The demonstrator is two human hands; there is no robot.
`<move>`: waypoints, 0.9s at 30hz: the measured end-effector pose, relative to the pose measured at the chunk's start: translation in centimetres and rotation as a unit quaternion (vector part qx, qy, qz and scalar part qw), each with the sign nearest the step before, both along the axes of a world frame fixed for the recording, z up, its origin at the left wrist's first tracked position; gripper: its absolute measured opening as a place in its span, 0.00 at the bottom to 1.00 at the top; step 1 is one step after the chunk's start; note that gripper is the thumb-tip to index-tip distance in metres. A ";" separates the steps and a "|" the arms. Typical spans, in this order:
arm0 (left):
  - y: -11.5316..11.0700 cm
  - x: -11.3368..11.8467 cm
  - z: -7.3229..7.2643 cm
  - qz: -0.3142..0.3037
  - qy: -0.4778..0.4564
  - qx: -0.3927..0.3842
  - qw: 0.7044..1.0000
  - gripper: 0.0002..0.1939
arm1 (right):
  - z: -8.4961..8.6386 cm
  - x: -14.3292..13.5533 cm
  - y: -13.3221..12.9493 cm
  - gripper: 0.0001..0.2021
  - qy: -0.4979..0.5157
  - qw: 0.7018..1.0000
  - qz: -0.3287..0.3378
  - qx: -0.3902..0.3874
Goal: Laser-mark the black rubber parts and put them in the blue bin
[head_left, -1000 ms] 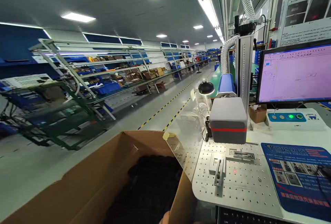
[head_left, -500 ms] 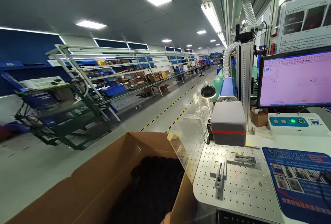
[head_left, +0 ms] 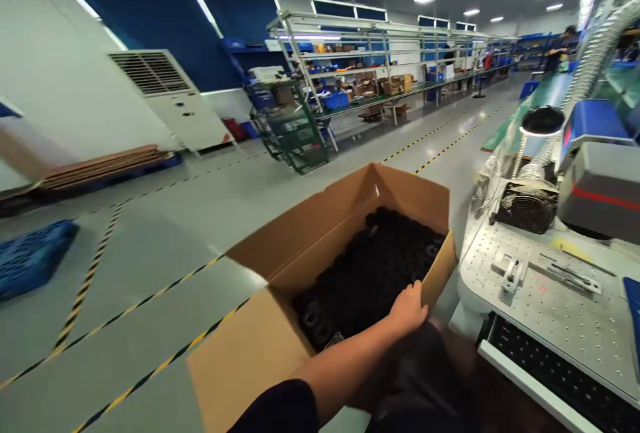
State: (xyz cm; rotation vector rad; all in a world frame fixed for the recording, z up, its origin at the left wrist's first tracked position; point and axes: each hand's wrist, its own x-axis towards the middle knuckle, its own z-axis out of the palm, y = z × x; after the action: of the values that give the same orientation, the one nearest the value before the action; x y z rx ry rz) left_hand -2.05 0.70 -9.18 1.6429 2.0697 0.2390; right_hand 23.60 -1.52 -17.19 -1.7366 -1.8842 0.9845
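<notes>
My left hand (head_left: 409, 307) has its fingers curled over the near right wall of a large open cardboard box (head_left: 280, 339). My bare forearm, coming out of a dark sleeve, crosses the box's near corner. Inside lies a heap of black parts (head_left: 370, 273); some look round with a hole, but most blend into one dark mass. My right hand is out of view.
Right of the box stands a white workbench with a perforated metal plate (head_left: 565, 326), small clamps (head_left: 513, 276) and a grey machine head (head_left: 605, 186). A black keyboard (head_left: 550, 359) sits below. Far off are shelving racks (head_left: 350, 79); a blue pallet (head_left: 35, 256) lies left.
The view has swung left and down, so the monitor is gone and more of the box and floor shows. My left hand and forearm have come into fuller view.
</notes>
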 end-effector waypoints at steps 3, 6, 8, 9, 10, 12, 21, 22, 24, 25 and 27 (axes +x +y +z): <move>-0.8 0.0 0.1 -0.002 -0.020 0.012 1.000 0.27 | -1.2 -4.7 0.9 0.21 -0.025 0.999 0.026 -0.024; -2.1 -1.2 0.6 -0.024 -0.045 0.027 0.998 0.29 | -2.5 -8.5 1.9 0.29 -0.041 0.997 0.041 -0.042; -3.4 -3.5 1.3 -0.044 -0.053 0.033 0.997 0.32 | -3.3 -9.9 2.2 0.35 -0.047 0.996 0.049 -0.053; -4.2 -5.2 1.9 -0.050 -0.050 0.036 0.997 0.33 | -3.7 -10.3 2.2 0.37 -0.049 0.996 0.053 -0.058; -5.0 -7.1 2.7 -0.050 -0.040 0.038 0.997 0.33 | -4.1 -10.5 2.2 0.36 -0.050 0.995 0.057 -0.064; -6.7 -11.7 4.5 -0.029 -0.004 0.037 0.999 0.31 | -4.8 -10.6 2.1 0.33 -0.052 0.994 0.062 -0.078; -14.9 -22.6 8.9 0.035 0.126 -0.092 0.987 0.23 | -6.4 -12.6 1.3 0.31 -0.094 0.980 0.089 -0.151; -15.4 -22.3 8.3 0.028 0.130 -0.107 0.985 0.24 | -6.5 -12.5 0.8 0.30 -0.102 0.978 0.095 -0.152; -15.6 -21.4 6.9 0.017 0.141 -0.133 0.981 0.26 | -6.9 -10.5 -0.5 0.27 -0.113 0.978 0.099 -0.142; -15.4 -21.0 6.3 0.015 0.149 -0.144 0.978 0.26 | -7.0 -8.5 -1.2 0.27 -0.117 0.980 0.097 -0.132; -14.9 -20.3 5.4 0.018 0.169 -0.164 0.972 0.26 | -6.9 -2.7 -3.1 0.27 -0.133 0.982 0.073 -0.112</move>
State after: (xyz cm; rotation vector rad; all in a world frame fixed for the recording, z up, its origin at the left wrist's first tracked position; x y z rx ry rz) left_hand -22.38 -14.16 -3.75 1.5214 2.2355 -0.3792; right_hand 20.86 -4.58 -24.10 -1.9656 -2.1656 1.1019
